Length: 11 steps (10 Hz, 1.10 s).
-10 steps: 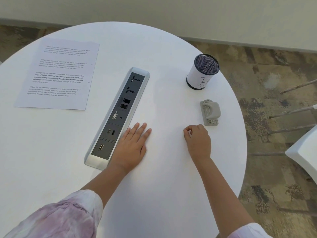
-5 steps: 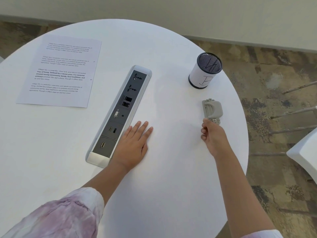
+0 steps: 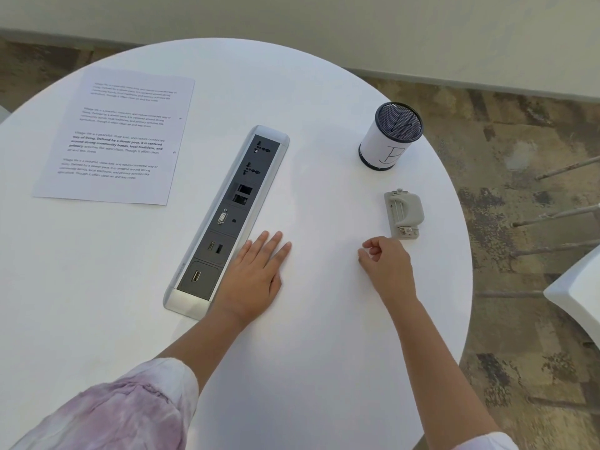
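Note:
My left hand (image 3: pixel 255 277) lies flat on the round white table (image 3: pixel 324 368), fingers straight, right beside the near end of the built-in socket panel (image 3: pixel 230 216). My right hand (image 3: pixel 386 267) rests on the table with its fingers curled and nothing in them. It sits just short of a small grey hole punch (image 3: pixel 404 212), a little to the punch's near left and apart from it. A printed sheet of paper (image 3: pixel 117 134) lies at the far left of the table.
A white mesh-topped pen cup (image 3: pixel 391 136) marked with a letter stands beyond the punch, near the table's right edge. A white seat (image 3: pixel 578 297) and thin metal legs are on the patterned floor to the right. A wall runs along the back.
Half a second ago my right hand reached to the punch's near end; it has now drawn back to the left, away from it. The punch and my left hand have not moved.

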{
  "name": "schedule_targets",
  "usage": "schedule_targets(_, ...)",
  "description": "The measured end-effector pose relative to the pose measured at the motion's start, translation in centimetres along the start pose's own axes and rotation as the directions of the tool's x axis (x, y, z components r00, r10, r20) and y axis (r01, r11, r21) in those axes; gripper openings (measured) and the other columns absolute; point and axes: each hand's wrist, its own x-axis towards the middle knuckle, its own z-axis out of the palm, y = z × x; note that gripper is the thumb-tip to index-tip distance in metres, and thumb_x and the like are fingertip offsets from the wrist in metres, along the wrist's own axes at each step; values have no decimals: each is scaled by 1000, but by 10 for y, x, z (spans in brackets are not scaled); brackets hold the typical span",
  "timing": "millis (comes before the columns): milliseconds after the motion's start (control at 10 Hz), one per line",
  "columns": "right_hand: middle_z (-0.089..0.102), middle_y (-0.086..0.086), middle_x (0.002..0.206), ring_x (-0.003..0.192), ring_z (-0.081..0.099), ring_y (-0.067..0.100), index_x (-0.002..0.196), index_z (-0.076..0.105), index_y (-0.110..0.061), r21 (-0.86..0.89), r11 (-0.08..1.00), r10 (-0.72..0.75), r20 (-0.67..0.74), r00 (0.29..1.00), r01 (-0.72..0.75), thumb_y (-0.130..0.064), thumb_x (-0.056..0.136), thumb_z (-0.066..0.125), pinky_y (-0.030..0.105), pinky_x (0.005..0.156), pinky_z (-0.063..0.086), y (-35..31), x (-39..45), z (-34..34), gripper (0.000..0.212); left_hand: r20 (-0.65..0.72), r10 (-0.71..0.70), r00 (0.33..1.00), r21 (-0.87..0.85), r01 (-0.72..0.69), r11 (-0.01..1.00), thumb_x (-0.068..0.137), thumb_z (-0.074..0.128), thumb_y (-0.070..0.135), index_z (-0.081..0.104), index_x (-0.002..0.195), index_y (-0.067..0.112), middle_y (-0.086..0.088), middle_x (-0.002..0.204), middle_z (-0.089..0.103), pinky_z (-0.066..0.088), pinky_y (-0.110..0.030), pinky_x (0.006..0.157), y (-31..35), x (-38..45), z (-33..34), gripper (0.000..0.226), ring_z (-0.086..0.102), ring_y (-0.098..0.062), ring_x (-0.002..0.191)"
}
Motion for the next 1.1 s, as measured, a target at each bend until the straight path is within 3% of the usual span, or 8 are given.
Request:
schedule_targets(200,55,-1,87,73,52,13,86,64,-14,-118,990,-84,-66,994,76,-17,83,59,24,67,36,-7,-4,6,7,0,2,1000,3,-2,1000,87,31,21,48,135,14,-8,143,46,30,-47,109,1,0,-1,51,41,-29,133)
schedule_targets(400,56,6,94,83,56,22,89,61,-9,-143,989,-41,-21,999,37,-17,87,54,32,72,44,-10,0,7,12,-10,2,1000,-3,-2,1000,87,32,21,49,134,13,-8,142,47,30,-46,109,1,1,0,51,41,-29,132)
schedule_targets(500,57,8,97,83,54,20,91,60,-8,-98,995,-1,27,1000,4,-17,88,52,31,72,42,-11,5,3,12,-6,2,1000,-6,-2,1000,87,32,21,49,134,14,-8,142,47,29,-46,109,1,1,0,51,41,-29,133)
schedule_targets(600,58,9,92,74,50,16,88,60,-11,67,998,17,1,1000,-17,-17,87,52,26,66,37,-18,12,-8,9,-1,0,1000,-9,0,1000,87,32,21,49,134,14,-8,143,46,29,-46,110,0,1,0,51,40,-29,133)
schedule_targets(800,56,4,74,68,48,14,81,60,-11,204,967,-108,-218,970,153,-16,87,53,14,53,34,-59,45,-44,11,-3,-3,1000,-16,3,1000,88,31,21,48,135,14,-7,143,45,29,-45,111,0,0,0,50,39,-29,134)
schedule_targets(900,48,-5,65,58,42,3,76,57,-14,263,944,-122,-281,952,198,-18,87,51,7,53,33,-81,73,-65,13,-6,-1,1000,-19,0,1000,88,32,21,48,135,14,-8,143,46,29,-46,110,0,0,0,50,40,-29,133)
schedule_targets(1000,44,-12,61,52,41,-2,81,58,-13,275,936,-116,-352,929,221,-17,87,50,6,51,34,-97,105,-83,11,-4,3,1000,-13,-3,1000,88,32,21,48,135,14,-7,143,45,28,-46,110,-1,1,1,50,39,-29,134)
schedule_targets(1100,54,-5,69,62,47,3,90,63,-5,133,975,-121,-367,922,181,-18,89,49,8,54,37,-104,134,-90,19,-3,5,1000,-15,-5,1000,87,33,20,48,135,14,-8,143,45,27,-46,110,-1,2,1,50,39,-30,134)
